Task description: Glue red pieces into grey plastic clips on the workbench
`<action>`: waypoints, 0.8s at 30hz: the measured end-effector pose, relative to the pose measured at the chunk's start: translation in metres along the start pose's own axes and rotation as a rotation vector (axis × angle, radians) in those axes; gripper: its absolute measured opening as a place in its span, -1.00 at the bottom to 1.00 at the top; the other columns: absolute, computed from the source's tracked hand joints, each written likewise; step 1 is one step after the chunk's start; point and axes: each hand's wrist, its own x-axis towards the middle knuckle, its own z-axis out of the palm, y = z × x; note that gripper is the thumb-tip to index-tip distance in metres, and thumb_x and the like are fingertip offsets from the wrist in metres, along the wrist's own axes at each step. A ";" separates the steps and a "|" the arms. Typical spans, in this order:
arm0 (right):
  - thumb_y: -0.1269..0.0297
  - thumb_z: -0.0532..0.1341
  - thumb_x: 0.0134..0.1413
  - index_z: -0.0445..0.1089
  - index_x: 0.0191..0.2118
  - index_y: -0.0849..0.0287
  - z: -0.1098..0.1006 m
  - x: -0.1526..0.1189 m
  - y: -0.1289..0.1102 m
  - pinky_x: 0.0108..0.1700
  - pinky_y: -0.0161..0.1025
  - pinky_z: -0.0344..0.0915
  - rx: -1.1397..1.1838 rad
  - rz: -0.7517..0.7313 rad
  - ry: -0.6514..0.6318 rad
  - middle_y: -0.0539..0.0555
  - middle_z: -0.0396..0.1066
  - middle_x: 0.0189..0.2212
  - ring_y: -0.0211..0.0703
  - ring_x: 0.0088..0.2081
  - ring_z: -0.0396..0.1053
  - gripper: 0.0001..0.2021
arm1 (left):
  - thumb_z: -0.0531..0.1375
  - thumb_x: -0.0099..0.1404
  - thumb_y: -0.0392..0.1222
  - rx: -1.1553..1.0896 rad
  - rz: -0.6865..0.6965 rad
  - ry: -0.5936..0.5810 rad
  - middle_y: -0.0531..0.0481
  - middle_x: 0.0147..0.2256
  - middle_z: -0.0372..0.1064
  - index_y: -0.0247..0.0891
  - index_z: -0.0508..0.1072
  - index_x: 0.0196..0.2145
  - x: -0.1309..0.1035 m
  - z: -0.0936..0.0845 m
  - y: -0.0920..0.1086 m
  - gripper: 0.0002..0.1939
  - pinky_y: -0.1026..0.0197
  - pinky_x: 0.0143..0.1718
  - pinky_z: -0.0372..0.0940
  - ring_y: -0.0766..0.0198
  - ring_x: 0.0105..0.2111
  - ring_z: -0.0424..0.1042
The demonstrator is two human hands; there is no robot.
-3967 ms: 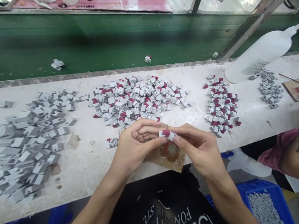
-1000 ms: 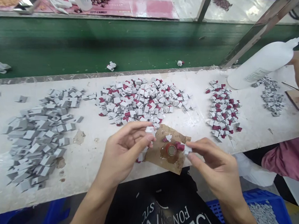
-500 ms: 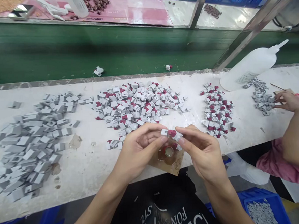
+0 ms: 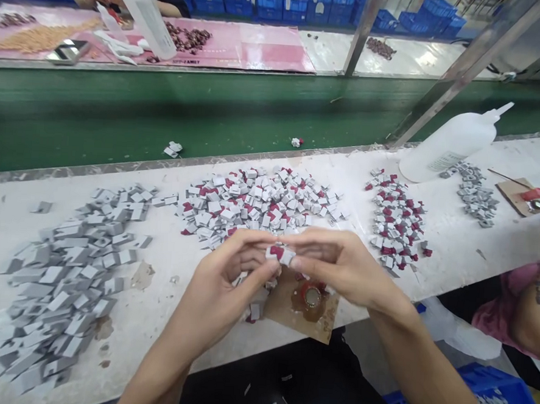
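A small plastic part (image 4: 276, 252), whitish grey with a maroon piece in it, is pinched between the fingertips of both hands. My left hand (image 4: 229, 272) closes on its left side, thumb below and fingers above. From the right, my right hand (image 4: 337, 261) grips the same part with thumb and fingertips. Just below the hands lies a brown cardboard piece (image 4: 281, 312) with a wet brown stain and a small round cap (image 4: 312, 297) on it. Several more grey parts sit partly hidden under my left hand.
Plain grey parts (image 4: 64, 275) are heaped at left, and mixed grey-and-maroon parts (image 4: 252, 201) behind the hands. Another maroon-and-grey pile (image 4: 394, 219) and a white squeeze bottle (image 4: 449, 146) stand right. A green conveyor belt (image 4: 234, 108) runs behind. A co-worker's arm (image 4: 538, 304) is at right.
My hands have moved left, off the cardboard, and the grey and maroon pieces between them now sit together as one. The co-worker's hand has left the grey pile. The view has tilted up.
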 end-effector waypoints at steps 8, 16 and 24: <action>0.64 0.34 0.36 0.68 0.11 0.34 -0.041 0.207 0.003 0.53 0.13 0.32 -0.561 -0.018 0.411 0.28 0.60 0.34 0.10 0.34 0.55 -0.70 | 0.48 0.40 -0.15 0.325 0.015 0.310 -0.08 -0.12 0.67 -0.20 0.68 -0.10 0.080 -0.038 0.007 -0.84 0.10 -0.01 0.61 0.11 -0.10 0.66; 0.48 0.32 0.38 0.70 0.00 0.46 -0.050 0.195 0.005 0.32 -0.21 0.43 -0.647 -0.006 0.449 0.13 0.76 -0.06 -0.12 0.07 0.66 -0.78 | 0.35 0.64 -0.03 0.454 -0.213 0.191 -0.18 0.14 0.59 -0.29 0.59 0.20 0.247 -0.014 -0.003 -0.66 -0.07 0.10 0.63 0.06 0.06 0.64; -0.03 0.53 0.32 0.81 -0.12 -0.02 -0.060 -0.017 0.032 -0.44 -0.12 0.67 -0.425 0.004 0.430 0.20 0.75 -0.14 0.04 -0.45 0.70 -0.77 | 0.40 0.60 0.00 0.434 -0.247 0.126 -0.23 0.21 0.56 -0.28 0.56 0.29 0.308 0.014 -0.014 -0.55 -0.12 0.13 0.63 0.01 0.11 0.64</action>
